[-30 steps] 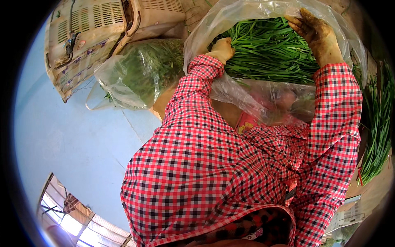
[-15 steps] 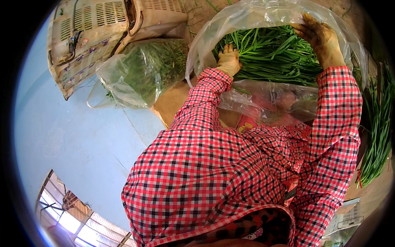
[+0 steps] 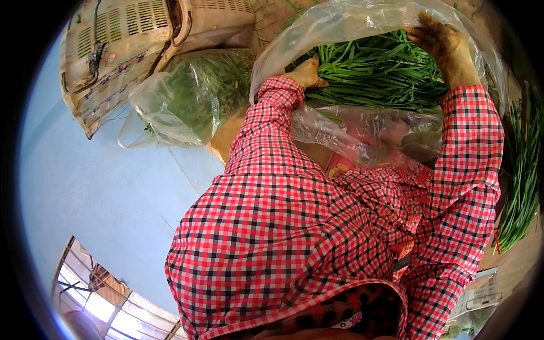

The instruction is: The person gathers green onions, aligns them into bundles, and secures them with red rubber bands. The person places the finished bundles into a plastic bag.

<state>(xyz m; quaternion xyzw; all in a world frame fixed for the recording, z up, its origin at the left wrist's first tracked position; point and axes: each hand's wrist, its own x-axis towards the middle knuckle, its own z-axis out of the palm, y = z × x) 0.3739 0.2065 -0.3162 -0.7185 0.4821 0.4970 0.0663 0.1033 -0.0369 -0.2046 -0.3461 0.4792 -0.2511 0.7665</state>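
A large clear plastic bag [image 3: 362, 17] lies wide open in front of me. In its mouth lies a thick bundle of long green leaves [image 3: 379, 73], which look like garlic chives. My left hand [image 3: 305, 72] is at the bundle's left end, its thumb stretched away from the fingers; part of the fingers is hidden against the leaves. Over the bundle's right end, at the bag's far rim, is my right hand [image 3: 447, 50]. Its fingers are dark-stained and stretched out, touching the plastic. The near side of the bag [image 3: 362, 127] hangs toward my lap.
A pale plastic crate [image 3: 122, 56] stands at the far left. Beside it sits a clear bag of feathery greens [image 3: 198, 96] on the blue floor [image 3: 113, 198]. More long green leaves [image 3: 520, 175] lie along the right. Brown cardboard [image 3: 226, 133] shows beside my left sleeve.
My left hand has moved a little left and turned, its thumb now apart at the bundle's end. My right hand stays by the far rim. The bundle reaches slightly farther right.
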